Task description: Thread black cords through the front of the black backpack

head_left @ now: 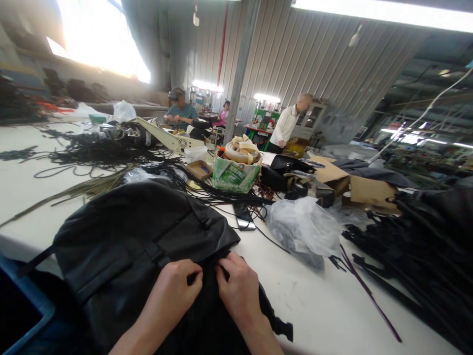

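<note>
1. Head view, watched from my distant seat: a large black backpack of smooth, leather-like material (pixel 121 236) lies at the near side of a white worktop (pixel 295 291), right under the wearer's two bare hands.
2. I see the left hand (pixel 181 283) with its grip closed, thumb and fingers pinching the backpack along a dark edge.
3. The right hand (pixel 238 286) is just beside it, its grip also closed on the backpack; the material between the fingertips is too dark for me to make out.
4. By the right forearm, a black strap with a buckle-like end (pixel 284 328) sticks out.
5. Beyond the backpack I find a flat, dark, phone-like slab with a pale end (pixel 244 217), and to its right a bulging translucent plastic bag (pixel 306 224).
6. Farther back stands a green-and-white tub (pixel 236 176) heaped with beige rolls (pixel 242 150), a shallow brown cardboard box (pixel 199 170) just left of it.
7. On my left are tangled black cords (pixel 107 148), a bundle of olive cords (pixel 86 186) and, lowest, a blue plastic crate (pixel 46 311).
8. On my right lies a heap of black material (pixel 428 236), a thin dark purple strip (pixel 369 291) near it.
</note>
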Available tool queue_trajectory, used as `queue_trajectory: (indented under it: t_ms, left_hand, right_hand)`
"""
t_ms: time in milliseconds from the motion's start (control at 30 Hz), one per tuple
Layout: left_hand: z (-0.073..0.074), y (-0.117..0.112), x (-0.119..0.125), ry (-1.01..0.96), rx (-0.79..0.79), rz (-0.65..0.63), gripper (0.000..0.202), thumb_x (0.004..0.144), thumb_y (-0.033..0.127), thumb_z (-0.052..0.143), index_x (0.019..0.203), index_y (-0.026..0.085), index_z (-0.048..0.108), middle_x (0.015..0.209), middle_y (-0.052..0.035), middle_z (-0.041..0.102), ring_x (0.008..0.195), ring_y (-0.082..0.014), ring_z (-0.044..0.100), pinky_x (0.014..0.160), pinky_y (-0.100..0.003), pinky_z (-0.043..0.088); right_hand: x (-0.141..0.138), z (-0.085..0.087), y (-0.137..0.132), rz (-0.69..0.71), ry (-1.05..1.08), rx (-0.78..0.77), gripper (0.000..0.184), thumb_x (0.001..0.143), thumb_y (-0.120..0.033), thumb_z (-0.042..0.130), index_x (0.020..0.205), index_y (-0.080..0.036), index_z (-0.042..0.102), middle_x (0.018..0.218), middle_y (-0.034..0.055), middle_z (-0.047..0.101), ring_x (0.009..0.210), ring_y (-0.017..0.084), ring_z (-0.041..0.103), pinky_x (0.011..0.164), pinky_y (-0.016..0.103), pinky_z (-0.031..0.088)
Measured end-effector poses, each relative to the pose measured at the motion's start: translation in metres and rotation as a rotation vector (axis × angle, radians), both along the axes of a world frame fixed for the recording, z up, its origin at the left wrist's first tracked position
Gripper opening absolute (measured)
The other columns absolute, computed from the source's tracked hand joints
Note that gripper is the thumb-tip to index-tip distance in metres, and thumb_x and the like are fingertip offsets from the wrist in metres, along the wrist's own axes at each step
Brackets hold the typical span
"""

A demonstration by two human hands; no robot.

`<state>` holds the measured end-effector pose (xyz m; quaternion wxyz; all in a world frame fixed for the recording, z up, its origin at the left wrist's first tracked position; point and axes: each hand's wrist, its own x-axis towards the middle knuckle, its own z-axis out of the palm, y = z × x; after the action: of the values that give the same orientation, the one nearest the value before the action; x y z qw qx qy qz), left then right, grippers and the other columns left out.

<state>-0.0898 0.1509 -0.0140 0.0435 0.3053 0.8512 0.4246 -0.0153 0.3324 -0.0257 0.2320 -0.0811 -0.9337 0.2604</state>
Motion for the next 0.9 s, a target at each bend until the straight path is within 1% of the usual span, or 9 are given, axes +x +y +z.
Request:
queue_trajectory:
  t_ms: [133, 200, 300, 500, 600, 733, 767, 833, 900]
  left_hand:
    - [-0.001, 0.001, 0.005, 0.054, -0.054, -0.031, 0.032, 0.100, 0.018, 0.053, 0.090, 0.021, 0.083, 0.089, -0.0095, 0.076, 0.083, -0.0219, 0.072, 0.079, -0.031, 0.049]
    - [-0.003, 0.002, 0.007, 0.083, -0.077, -0.039, 0.035, 0.102, 0.017, 0.050, 0.090, 0.022, 0.082, 0.090, -0.0105, 0.075, 0.083, -0.0220, 0.071, 0.080, -0.030, 0.049]
    - [-0.004, 0.002, 0.007, 0.100, -0.080, -0.057, 0.035, 0.103, 0.017, 0.049, 0.088, 0.022, 0.080, 0.090, -0.0105, 0.073, 0.083, -0.0215, 0.070, 0.080, -0.030, 0.050]
    - [-0.006, 0.001, 0.006, 0.075, -0.090, -0.061, 0.034, 0.103, 0.017, 0.049, 0.082, 0.021, 0.076, 0.087, -0.0097, 0.070, 0.080, -0.0209, 0.069, 0.077, -0.030, 0.048]
    - [-0.008, 0.002, 0.007, 0.066, -0.068, -0.061, 0.035, 0.104, 0.017, 0.049, 0.082, 0.021, 0.075, 0.087, -0.0090, 0.070, 0.080, -0.0202, 0.068, 0.077, -0.031, 0.047]
    - [-0.006, 0.004, 0.007, 0.004, -0.029, -0.069, 0.032, 0.105, 0.019, 0.052, 0.085, 0.021, 0.077, 0.091, -0.0065, 0.072, 0.085, -0.0198, 0.069, 0.079, -0.032, 0.046]
    - [-0.005, 0.004, 0.006, -0.026, -0.003, -0.067, 0.032, 0.107, 0.021, 0.053, 0.088, 0.022, 0.078, 0.094, -0.0059, 0.074, 0.088, -0.0199, 0.070, 0.081, -0.032, 0.047]
    - [-0.003, 0.003, 0.004, -0.083, 0.062, -0.059, 0.031, 0.109, 0.021, 0.052, 0.096, 0.022, 0.080, 0.099, -0.0051, 0.077, 0.094, -0.0197, 0.072, 0.086, -0.031, 0.049]
    - [-0.003, 0.001, 0.001, -0.109, 0.107, -0.046, 0.032, 0.106, 0.016, 0.051, 0.104, 0.022, 0.083, 0.104, -0.0045, 0.078, 0.099, -0.0190, 0.074, 0.091, -0.030, 0.051]
  right_hand:
    - [-0.002, -0.002, 0.000, -0.036, -0.008, -0.003, 0.020, 0.095, -0.010, 0.063, 0.082, -0.021, 0.074, 0.093, 0.0030, 0.072, 0.085, 0.017, 0.066, 0.072, 0.030, 0.035]
    - [-0.002, -0.003, -0.001, -0.039, -0.007, -0.007, 0.019, 0.094, -0.011, 0.063, 0.081, -0.021, 0.073, 0.091, 0.0030, 0.071, 0.084, 0.016, 0.065, 0.072, 0.030, 0.034]
    - [-0.003, -0.007, -0.001, -0.037, -0.001, -0.016, 0.017, 0.093, -0.013, 0.064, 0.081, -0.021, 0.072, 0.090, 0.0028, 0.070, 0.084, 0.017, 0.065, 0.072, 0.030, 0.034]
    - [-0.007, -0.011, 0.000, -0.082, -0.023, -0.003, 0.015, 0.091, -0.015, 0.066, 0.077, -0.021, 0.070, 0.088, 0.0021, 0.069, 0.081, 0.017, 0.064, 0.071, 0.031, 0.033]
    - [-0.008, -0.010, 0.000, -0.040, -0.028, -0.080, 0.018, 0.094, -0.017, 0.065, 0.077, -0.021, 0.072, 0.089, 0.0022, 0.070, 0.081, 0.016, 0.065, 0.071, 0.030, 0.035]
    - [-0.007, -0.015, 0.001, 0.043, 0.028, -0.209, 0.024, 0.101, -0.020, 0.061, 0.087, -0.025, 0.080, 0.094, 0.0020, 0.074, 0.087, 0.018, 0.069, 0.077, 0.028, 0.041]
    - [-0.007, -0.019, 0.001, 0.042, 0.044, -0.224, 0.024, 0.102, -0.021, 0.061, 0.089, -0.025, 0.081, 0.095, 0.0020, 0.075, 0.088, 0.018, 0.069, 0.079, 0.028, 0.043]
    - [-0.007, -0.026, 0.001, -0.008, 0.044, -0.255, 0.016, 0.100, -0.024, 0.066, 0.093, -0.025, 0.080, 0.094, 0.0016, 0.076, 0.086, 0.020, 0.070, 0.078, 0.029, 0.045]
    - [-0.006, -0.033, 0.002, -0.079, 0.020, -0.288, 0.007, 0.097, -0.029, 0.072, 0.097, -0.023, 0.077, 0.090, 0.0010, 0.075, 0.080, 0.021, 0.070, 0.075, 0.030, 0.046]
